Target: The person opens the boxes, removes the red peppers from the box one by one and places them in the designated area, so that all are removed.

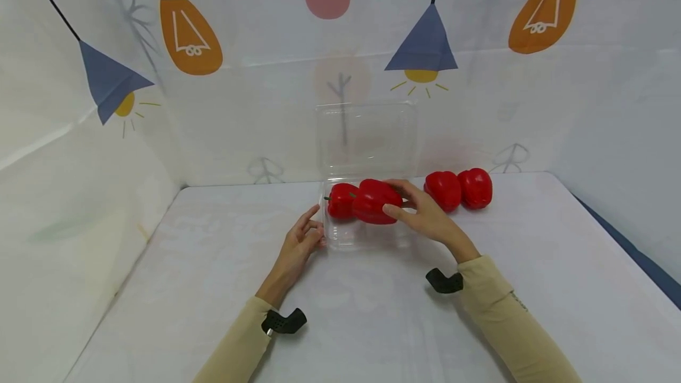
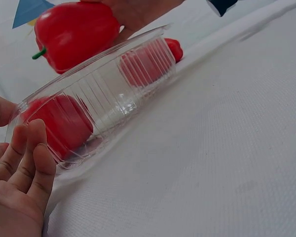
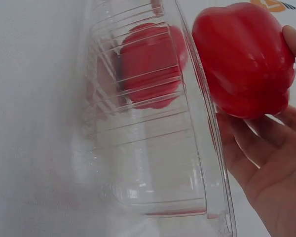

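Observation:
My right hand (image 1: 428, 217) grips a red bell pepper (image 1: 376, 201) by its end, raised above the clear plastic clamshell container (image 1: 367, 247). The right wrist view shows that pepper (image 3: 244, 59) just above the container's rim, with the thumb and fingers round its end. Another red bell pepper (image 1: 341, 201) lies in the left part of the container, seen through the clear wall in the left wrist view. My left hand (image 1: 298, 247) is at the container's left side, fingers loosely bent, fingertips right at the wall and corner.
Two more red bell peppers (image 1: 475, 188) stand side by side on the white table (image 1: 239, 223), right of the container. The container's clear lid (image 1: 367, 140) stands raised at the back, before a white curtain (image 1: 255, 105) printed with lamps and bulbs.

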A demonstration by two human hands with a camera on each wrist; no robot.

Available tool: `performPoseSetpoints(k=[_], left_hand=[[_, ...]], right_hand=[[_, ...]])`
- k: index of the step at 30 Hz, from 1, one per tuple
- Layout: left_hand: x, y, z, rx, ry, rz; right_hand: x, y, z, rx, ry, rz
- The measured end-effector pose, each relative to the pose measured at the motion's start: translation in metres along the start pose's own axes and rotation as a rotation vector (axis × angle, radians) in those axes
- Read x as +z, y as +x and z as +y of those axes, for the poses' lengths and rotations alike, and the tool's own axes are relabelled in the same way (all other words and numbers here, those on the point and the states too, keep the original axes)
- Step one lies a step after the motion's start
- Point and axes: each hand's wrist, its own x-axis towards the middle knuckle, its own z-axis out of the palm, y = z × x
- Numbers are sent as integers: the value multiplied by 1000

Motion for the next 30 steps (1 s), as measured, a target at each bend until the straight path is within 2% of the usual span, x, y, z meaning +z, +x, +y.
performPoseSetpoints(k=[3, 9, 12, 20, 30], left_hand=[[0, 0, 0, 1, -4, -4], [0, 0, 1, -2, -3, -6], [0, 0, 1, -5, 2, -3], [0, -2, 1, -3, -3, -2], [0, -1, 0, -2, 10, -6]], right_hand=[[-1, -1, 2, -2, 21, -15], [-3, -4, 2, 70, 75, -49], [-5, -5, 2, 78, 91, -68], [-15, -8, 3, 4, 113, -114], [-28, -15, 4, -1, 84, -142]])
